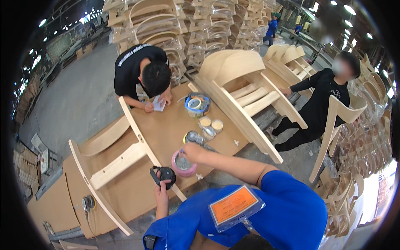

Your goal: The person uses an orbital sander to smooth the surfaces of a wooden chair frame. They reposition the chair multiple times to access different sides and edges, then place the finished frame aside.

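Note:
My left hand [163,189] is closed around a round black object [167,175] with a strap-like loop at its side; its exact kind is unclear. My right arm reaches across the table, and my right hand [192,153] is closed in a pinch just above a pink-sided round tub [183,168] with a grey inside. Something small and bluish shows at its fingertips, too small to name. Left of my hands a pale wooden chair frame [118,166] lies on the table, one leg running close beside the black object.
Beyond my right hand stand several small round jars [205,121] and a blue basket [197,105] holding tape rolls. A sander [88,203] sits at the table's left. Across the table a person [141,75] bends over paper; another [325,96] stands among chairs [246,87] at right.

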Action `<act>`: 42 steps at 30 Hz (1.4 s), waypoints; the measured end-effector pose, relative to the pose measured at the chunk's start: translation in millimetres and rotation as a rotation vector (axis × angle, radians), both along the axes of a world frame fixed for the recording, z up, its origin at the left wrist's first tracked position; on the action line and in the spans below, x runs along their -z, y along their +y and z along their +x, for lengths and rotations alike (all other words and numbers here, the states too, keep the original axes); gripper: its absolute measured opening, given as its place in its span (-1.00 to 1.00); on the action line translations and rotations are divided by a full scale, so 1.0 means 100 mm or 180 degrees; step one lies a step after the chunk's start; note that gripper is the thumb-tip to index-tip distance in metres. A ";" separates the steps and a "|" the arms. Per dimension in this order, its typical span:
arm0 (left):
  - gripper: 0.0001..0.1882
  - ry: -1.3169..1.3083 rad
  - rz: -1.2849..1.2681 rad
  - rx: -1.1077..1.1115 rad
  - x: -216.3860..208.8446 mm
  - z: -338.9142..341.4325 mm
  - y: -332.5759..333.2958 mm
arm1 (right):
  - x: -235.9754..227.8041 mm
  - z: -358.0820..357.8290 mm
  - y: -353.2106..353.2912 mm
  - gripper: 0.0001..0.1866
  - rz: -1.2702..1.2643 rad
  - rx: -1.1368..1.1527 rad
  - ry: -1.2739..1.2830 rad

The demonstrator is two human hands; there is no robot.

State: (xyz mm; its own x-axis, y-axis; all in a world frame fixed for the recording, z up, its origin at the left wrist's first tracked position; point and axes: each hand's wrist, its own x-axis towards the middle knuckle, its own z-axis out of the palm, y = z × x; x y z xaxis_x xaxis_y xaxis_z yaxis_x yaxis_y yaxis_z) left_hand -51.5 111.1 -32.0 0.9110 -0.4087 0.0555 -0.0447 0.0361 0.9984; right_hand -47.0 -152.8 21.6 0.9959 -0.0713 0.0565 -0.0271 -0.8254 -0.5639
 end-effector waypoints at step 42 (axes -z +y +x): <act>-0.62 0.0307 -0.0230 -0.0038 0.02 -0.04 -0.06 | -0.18 -0.23 -0.12 -0.89 0.0555 -0.0093 -0.0024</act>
State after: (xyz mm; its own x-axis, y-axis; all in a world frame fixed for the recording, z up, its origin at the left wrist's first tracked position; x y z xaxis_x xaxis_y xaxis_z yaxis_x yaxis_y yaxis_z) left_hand -55.4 105.0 -34.4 0.9183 -0.3958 -0.0037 0.0507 0.1082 0.9928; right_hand -70.3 -164.7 39.2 0.9972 -0.0518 0.0532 0.0001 -0.7155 -0.6987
